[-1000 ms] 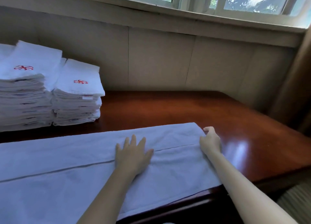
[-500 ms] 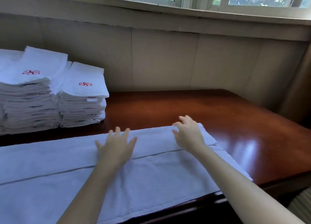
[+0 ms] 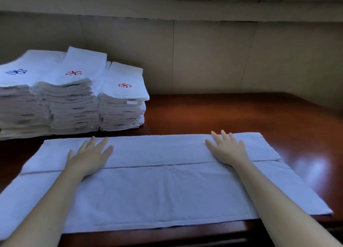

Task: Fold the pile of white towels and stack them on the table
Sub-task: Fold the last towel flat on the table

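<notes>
A long white terry towel [image 3: 167, 187] lies flat along the near edge of the polished reddish-brown wooden tabletop [image 3: 232, 115], its long axis running left to right. Its far third is folded over toward the person, so that a straight hem line crosses the towel's length and the far band is a double layer. The towel's near right corner reaches the tabletop's near edge; its left end runs out of view at the left.

The left hand [image 3: 91, 155] rests palm down on the folded band toward the towel's left end, fingers spread and extended, gripping nothing. The right hand [image 3: 228, 150] rests palm down on the same band toward the right end, likewise flat and unclenched, fingertips near the far fold. Both bare forearms cross the single-layer near part of the towel.

Behind the towel, at the far left of the tabletop, stand stacks of folded white towels [image 3: 74, 102] side by side, touching one another. The rightmost, lower stack [image 3: 122, 105] bears a red embroidered emblem on top; the middle stack also shows a red emblem, and the leftmost a blue one. The rest of the tabletop to the right is bare and glossy. A beige panelled wall [image 3: 204, 57] rises behind the far edge.
</notes>
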